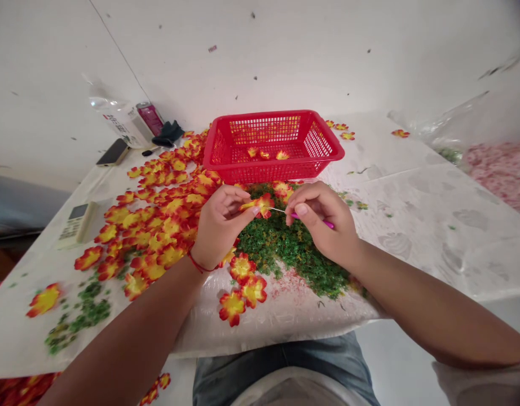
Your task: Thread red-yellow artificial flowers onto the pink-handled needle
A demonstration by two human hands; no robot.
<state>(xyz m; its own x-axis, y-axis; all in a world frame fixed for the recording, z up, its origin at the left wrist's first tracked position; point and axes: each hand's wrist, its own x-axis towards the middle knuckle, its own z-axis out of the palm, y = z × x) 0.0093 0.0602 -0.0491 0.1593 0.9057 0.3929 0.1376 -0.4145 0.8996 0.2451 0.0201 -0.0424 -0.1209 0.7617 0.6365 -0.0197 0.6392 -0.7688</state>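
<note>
Between the thumb and fingers of my left hand is a red and yellow artificial flower. My right hand is closed around the purple handle of a thin needle-like tool. The tool's metal shaft points left and its tip meets the flower; whether it passes through is hidden. Below both hands lies a heap of small green artificial foliage. Loose red and yellow petal pieces are piled to the left of my left hand. Several more petal pieces rest near the table's front edge.
A red plastic basket behind my hands holds a few flowers. At the back left are a bottle, a can and a phone. A remote control lies left. Pink material in clear plastic is at far right.
</note>
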